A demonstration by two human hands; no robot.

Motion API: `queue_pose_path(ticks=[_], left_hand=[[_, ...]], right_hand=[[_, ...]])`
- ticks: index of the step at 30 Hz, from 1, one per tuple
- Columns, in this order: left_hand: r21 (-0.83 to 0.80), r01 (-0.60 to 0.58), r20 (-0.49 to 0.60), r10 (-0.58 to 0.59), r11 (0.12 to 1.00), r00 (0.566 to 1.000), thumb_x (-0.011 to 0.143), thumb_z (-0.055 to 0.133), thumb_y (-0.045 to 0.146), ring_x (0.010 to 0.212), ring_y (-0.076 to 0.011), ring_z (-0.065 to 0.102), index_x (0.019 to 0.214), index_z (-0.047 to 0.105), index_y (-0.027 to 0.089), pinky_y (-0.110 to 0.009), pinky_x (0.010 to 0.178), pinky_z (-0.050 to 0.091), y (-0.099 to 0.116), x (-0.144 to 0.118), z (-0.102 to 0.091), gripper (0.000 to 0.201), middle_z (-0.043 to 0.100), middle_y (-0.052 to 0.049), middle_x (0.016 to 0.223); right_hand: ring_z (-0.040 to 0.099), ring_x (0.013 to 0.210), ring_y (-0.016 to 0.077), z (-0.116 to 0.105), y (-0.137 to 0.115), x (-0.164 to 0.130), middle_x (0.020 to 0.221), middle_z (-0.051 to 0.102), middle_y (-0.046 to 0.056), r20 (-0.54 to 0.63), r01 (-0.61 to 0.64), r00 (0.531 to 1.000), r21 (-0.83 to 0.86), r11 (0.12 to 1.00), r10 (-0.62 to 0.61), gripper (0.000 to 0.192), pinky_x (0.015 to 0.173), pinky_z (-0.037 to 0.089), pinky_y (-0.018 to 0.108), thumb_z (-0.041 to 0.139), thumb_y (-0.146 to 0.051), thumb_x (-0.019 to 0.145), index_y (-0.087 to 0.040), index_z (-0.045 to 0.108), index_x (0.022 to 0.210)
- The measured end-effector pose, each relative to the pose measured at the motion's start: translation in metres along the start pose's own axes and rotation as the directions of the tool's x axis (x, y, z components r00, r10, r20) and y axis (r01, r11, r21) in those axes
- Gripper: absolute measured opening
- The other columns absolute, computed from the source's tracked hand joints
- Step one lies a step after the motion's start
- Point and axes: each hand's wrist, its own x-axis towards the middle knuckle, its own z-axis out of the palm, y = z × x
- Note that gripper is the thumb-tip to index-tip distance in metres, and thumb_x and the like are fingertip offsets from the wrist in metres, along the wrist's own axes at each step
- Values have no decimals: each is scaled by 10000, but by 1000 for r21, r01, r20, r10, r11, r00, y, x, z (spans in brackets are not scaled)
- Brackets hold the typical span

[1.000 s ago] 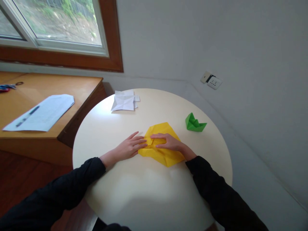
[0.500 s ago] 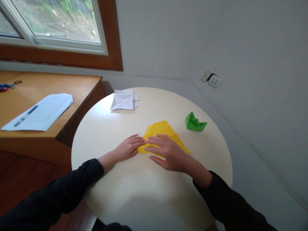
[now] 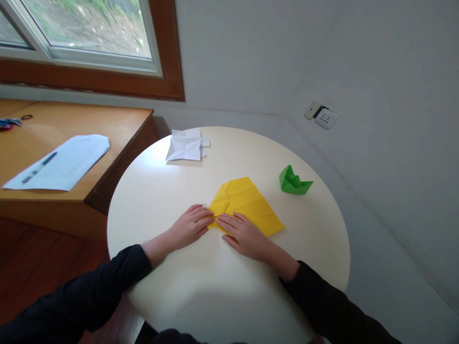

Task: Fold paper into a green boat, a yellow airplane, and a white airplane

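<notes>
A round, smooth cream tabletop (image 3: 179, 296) sits in a grey corner. At its middle lies folded yellow paper (image 3: 247, 205). The left hand (image 3: 190, 225) and right hand (image 3: 244, 234) press its near-left corner, fingers flat and extended, hiding that edge. Black sleeves run off-frame.

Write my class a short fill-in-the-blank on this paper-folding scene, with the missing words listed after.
1. Both hands press flat on the folded ____ paper.
2. The green paper boat sits on the ____ table.
3. The left hand and right hand rest at the paper's ____ edge.

Missing words: yellow; round; near
</notes>
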Motion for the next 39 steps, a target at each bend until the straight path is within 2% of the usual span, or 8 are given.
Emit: queue_pose_path(ticks=[7,12,16,22,30,35,38,39], left_hand=[[-4,92,-13,-92,996,996,881,444,190,875,-172,625,908,620,177,-385,906,441,6,1,-1,178,692,-56,917],[-108,216,-23,-219,970,975,869,449,203,845,-163,630,865,604,189,-393,928,410,6,1,0,156,695,-45,872],[-218,390,-25,-404,895,914,833,478,195,804,-156,622,836,570,194,-444,964,346,7,3,1,92,685,-21,837],[-331,598,57,-617,730,785,801,480,196,738,-172,611,887,548,201,-503,903,332,4,13,2,110,659,7,752],[-389,639,39,-681,664,731,788,506,196,631,-158,548,937,562,185,-348,682,461,-8,17,4,160,603,-6,719],[-358,622,-50,-679,696,732,800,502,190,757,-177,564,955,573,178,-340,704,494,-16,12,5,171,562,-47,850],[-235,622,-137,-659,747,740,810,501,181,875,-219,554,981,574,183,-405,779,490,-14,11,4,187,550,-84,957],[-171,605,-174,-628,778,758,816,491,171,924,-236,542,994,575,185,-428,808,481,-10,11,3,197,547,-98,998]], right_hand=[[559,1071,204,-12,0,7,1175,605,133,48,39,998,-46,998,-37,455,892,434,359,367,-5,805,-106,503,1227],[638,803,207,-37,5,28,917,699,91,228,17,974,-132,991,14,317,732,428,327,422,-44,825,-147,612,1056],[627,730,200,-58,18,57,784,699,84,352,-29,931,-192,981,97,230,635,371,279,439,-138,850,-152,668,857],[602,851,203,-65,52,105,961,682,62,495,-147,850,-100,984,178,216,625,366,243,590,-301,763,-203,679,934],[592,764,178,-54,79,139,913,682,44,656,-255,738,48,966,162,302,582,372,227,649,-350,676,-174,686,919],[559,690,150,-44,95,137,791,681,15,656,-307,746,191,932,112,297,561,353,219,622,-403,684,-162,691,842],[545,679,143,-42,99,136,788,675,19,634,-326,763,207,922,127,311,557,344,215,620,-413,686,-152,687,841],[542,675,140,-42,99,136,787,673,19,631,-325,765,207,923,128,314,555,341,213,618,-413,690,-148,686,843]])
